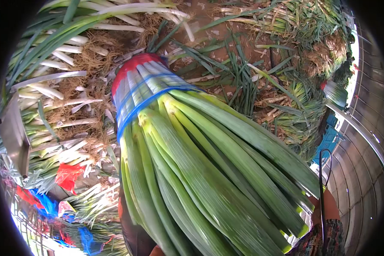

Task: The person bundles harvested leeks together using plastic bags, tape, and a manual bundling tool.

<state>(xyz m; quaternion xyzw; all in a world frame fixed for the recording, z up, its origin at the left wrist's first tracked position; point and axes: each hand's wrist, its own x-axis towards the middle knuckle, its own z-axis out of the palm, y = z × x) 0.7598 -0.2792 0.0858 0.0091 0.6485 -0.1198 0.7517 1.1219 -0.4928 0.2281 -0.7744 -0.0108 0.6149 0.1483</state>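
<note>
A large bundle of leeks fills the middle of the head view, its cut green leaf ends toward me at the lower right. A clear plastic sleeve with a red end and blue bands wraps the white stalk end, which points away. My right hand is at the right edge of the bundle, against the leaf ends, its fingers mostly hidden by leaves. Of my left hand only a sliver shows under the bundle at the bottom edge; its fingers are hidden. A dark loop of cord hangs by my right hand.
Loose leeks with roots lie heaped along the left. More leek piles stand at right. A metal plate juts in at left, near red plastic and blue plastic. A blue crate sits beside a metal rail.
</note>
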